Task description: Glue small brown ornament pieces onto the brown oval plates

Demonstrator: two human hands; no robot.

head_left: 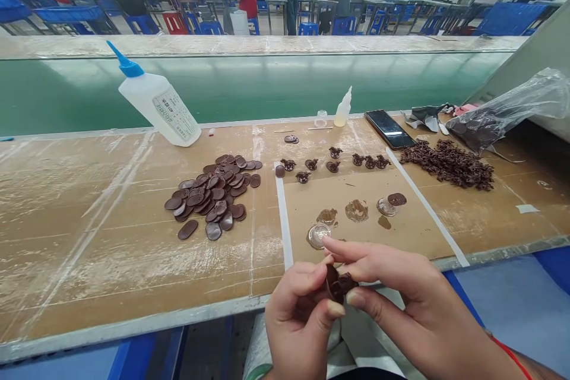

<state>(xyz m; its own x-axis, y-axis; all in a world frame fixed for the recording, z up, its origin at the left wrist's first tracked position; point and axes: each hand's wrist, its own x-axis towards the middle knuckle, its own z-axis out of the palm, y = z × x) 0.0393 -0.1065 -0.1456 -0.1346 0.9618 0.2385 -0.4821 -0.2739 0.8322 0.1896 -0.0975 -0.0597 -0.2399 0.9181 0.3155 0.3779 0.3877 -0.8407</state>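
Observation:
Just over the table's front edge, my left hand [299, 317] pinches a dark brown oval disc [332, 280]. My right hand [407, 285] has its thumb and fingers closed on a small dark brown figurine [347, 282], pressed against the disc. Fingers partly hide both pieces. Below the index finger of my right hand lies a clear round dish [317, 236]. Several finished-looking figurines on oval bases [332, 166] stand in loose rows beyond. A heap of brown oval discs [214, 190] lies to the left, and a pile of small brown figurines [449, 166] to the right.
A large white bottle with blue nozzle [160, 104] leans at back left. Farther right are a small dropper bottle [343, 110], a phone [389, 129] and a plastic bag [503, 113]. A green conveyor belt [267, 86] runs behind. People work at distant tables.

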